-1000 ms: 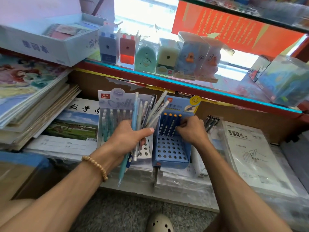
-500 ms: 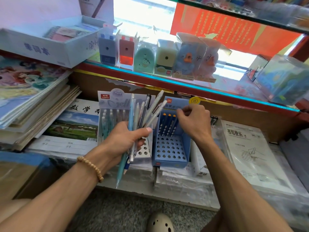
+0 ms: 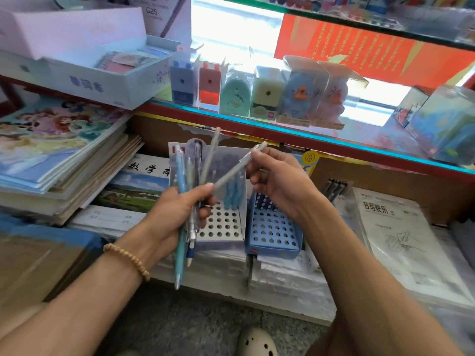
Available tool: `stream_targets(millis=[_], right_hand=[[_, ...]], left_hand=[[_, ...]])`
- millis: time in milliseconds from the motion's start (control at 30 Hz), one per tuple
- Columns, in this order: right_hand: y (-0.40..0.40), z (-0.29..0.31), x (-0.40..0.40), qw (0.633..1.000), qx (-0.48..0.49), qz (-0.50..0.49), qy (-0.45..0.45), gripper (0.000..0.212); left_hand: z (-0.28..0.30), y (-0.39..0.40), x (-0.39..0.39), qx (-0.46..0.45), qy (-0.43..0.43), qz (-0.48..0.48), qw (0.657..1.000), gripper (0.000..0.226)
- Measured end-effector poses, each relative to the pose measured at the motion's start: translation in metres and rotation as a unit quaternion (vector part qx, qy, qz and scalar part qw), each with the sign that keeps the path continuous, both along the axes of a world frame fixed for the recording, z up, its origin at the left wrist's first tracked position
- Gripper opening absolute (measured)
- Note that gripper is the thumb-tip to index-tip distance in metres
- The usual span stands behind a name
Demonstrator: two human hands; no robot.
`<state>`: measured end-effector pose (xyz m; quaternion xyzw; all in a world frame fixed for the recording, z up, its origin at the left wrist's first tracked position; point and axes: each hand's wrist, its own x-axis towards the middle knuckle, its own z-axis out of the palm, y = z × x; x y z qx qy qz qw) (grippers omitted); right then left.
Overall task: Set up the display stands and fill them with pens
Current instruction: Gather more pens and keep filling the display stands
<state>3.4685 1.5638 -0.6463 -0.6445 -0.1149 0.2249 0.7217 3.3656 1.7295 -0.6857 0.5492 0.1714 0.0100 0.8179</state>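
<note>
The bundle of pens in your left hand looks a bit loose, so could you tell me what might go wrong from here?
1. The left hand grips the bundle of pens fanned out while the right hand pinches a grey pen from it; others may slip and fall.
2. The teal pen hangs low and could drop.
3. The white stand and blue stand rest on plastic-wrapped stacks and might tip.

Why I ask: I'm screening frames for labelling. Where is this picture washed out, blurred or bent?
Head view: the bright window behind the glass shelf is blown out; the bottom-left corner is smeared; the right hand and its grey pen are slightly soft; wide-angle distortion bends the shelf edge.
</note>
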Motion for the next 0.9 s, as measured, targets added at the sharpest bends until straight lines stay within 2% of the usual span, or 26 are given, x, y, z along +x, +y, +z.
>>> stream_targets(millis=[167, 300, 367, 433, 500, 600, 800, 900], right_hand=[[0.027, -0.001, -0.003, 1.000, -0.010, -0.022, -0.015, 0.019], [0.035, 0.004, -0.002, 0.999, -0.036, -0.006, -0.033, 0.010], [0.033, 0.011, -0.001, 0.998, -0.021, -0.039, -0.035, 0.005], [0.026, 0.014, 0.005, 0.991, -0.045, -0.093, -0.080, 0.011], [0.020, 0.008, 0.013, 0.967, -0.132, -0.126, -0.180, 0.018], [0.023, -0.006, 0.018, 0.911, -0.247, -0.127, -0.306, 0.006], [0.041, -0.024, 0.021, 0.883, -0.291, -0.114, -0.352, 0.003], [0.048, -0.031, 0.022, 0.862, -0.329, -0.099, -0.373, 0.013]], left_hand=[[0.001, 0.015, -0.009, 0.057, 0.003, 0.051, 0.997, 0.008], [-0.002, 0.025, -0.017, 0.079, 0.017, 0.092, 0.992, 0.008], [-0.002, 0.029, -0.021, 0.068, 0.026, 0.111, 0.991, 0.008], [0.000, 0.033, -0.024, 0.065, 0.029, 0.121, 0.990, 0.008], [0.002, 0.036, -0.026, 0.069, 0.025, 0.120, 0.990, 0.012], [0.007, 0.036, -0.027, 0.082, 0.019, 0.108, 0.991, 0.011], [0.013, 0.034, -0.024, 0.103, 0.013, 0.087, 0.991, 0.007], [0.013, 0.037, -0.023, 0.106, 0.005, 0.085, 0.991, 0.007]])
